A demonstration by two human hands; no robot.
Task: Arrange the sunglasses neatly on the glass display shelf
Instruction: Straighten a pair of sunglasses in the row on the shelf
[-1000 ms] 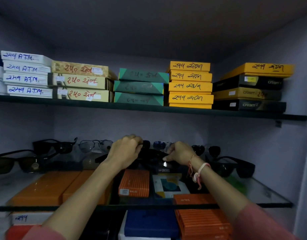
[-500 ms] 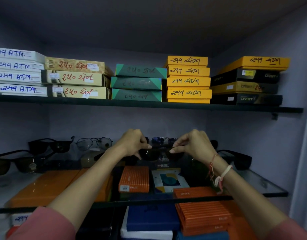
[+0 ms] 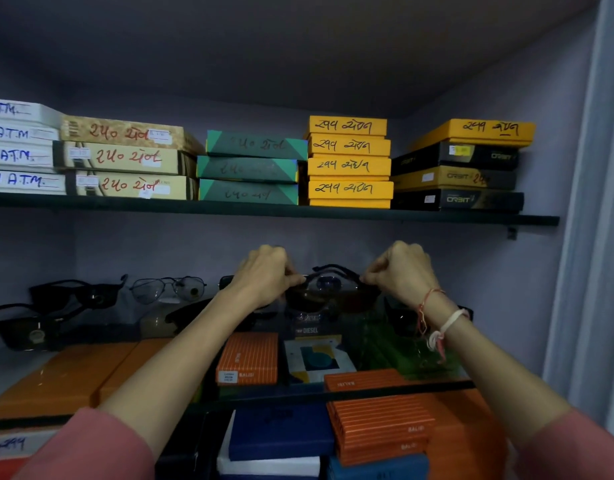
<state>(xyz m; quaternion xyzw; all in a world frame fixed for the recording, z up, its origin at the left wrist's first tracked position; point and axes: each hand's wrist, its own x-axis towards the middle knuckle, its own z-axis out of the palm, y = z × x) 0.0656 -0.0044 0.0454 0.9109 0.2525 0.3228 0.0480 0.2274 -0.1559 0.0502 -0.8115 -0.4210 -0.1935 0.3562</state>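
Note:
A pair of dark sunglasses hangs just above the middle of the glass shelf, held at both ends. My left hand pinches its left corner and my right hand pinches its right corner. More sunglasses rest on the same shelf: black pairs at the left and far left, a thin wire-framed pair, and a dark pair partly hidden behind my right wrist.
The upper shelf carries stacks of white, beige, green, yellow and black boxes. Orange boxes and a patterned box show through the glass from below, with blue and orange boxes lower down. A wall and a curtain close off the right.
Both hands have lifted the dark sunglasses up from the shelf and moved apart to its two ends. The view has shifted slightly left and closer.

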